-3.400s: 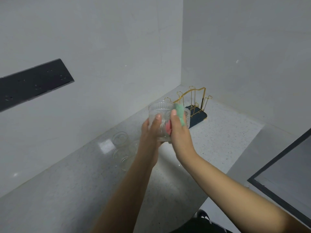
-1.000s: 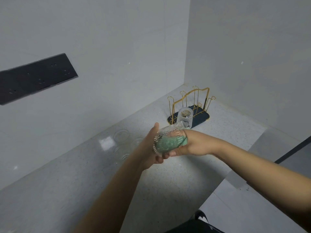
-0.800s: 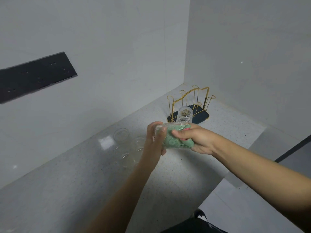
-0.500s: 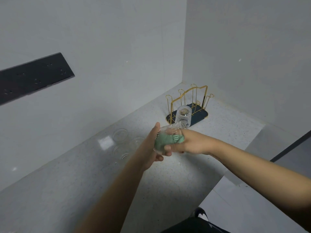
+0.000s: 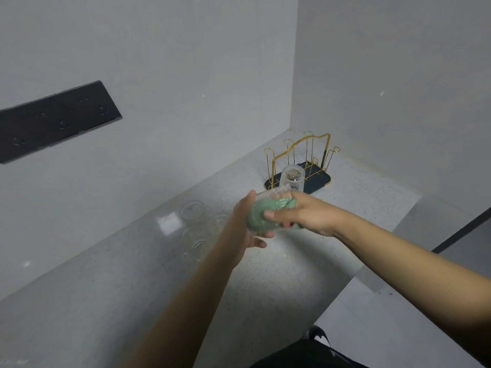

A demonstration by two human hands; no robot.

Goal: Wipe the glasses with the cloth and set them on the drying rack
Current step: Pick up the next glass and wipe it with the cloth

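A ribbed clear glass (image 5: 261, 200) lies on its side in the air above the counter, its base cupped by my left hand (image 5: 243, 221). My right hand (image 5: 305, 215) pushes a green cloth (image 5: 259, 216) into the glass, so the cloth fills its inside and shows through the wall. Behind them stands the drying rack (image 5: 316, 181), gold wire on a dark blue base, with one glass (image 5: 291, 179) upside down on it. Three more clear glasses (image 5: 195, 227) wait on the counter to the left of my left hand.
The speckled grey counter (image 5: 279, 272) runs into a corner between two pale walls. A black socket strip (image 5: 53, 122) is set in the left wall. The counter's front edge drops off at the lower right, where a dark shoe (image 5: 318, 338) shows on the floor.
The glass has gone from upright to lying on its side. The cloth has moved from the rim to deep inside, and my right hand has kept twisting it there over the last second.
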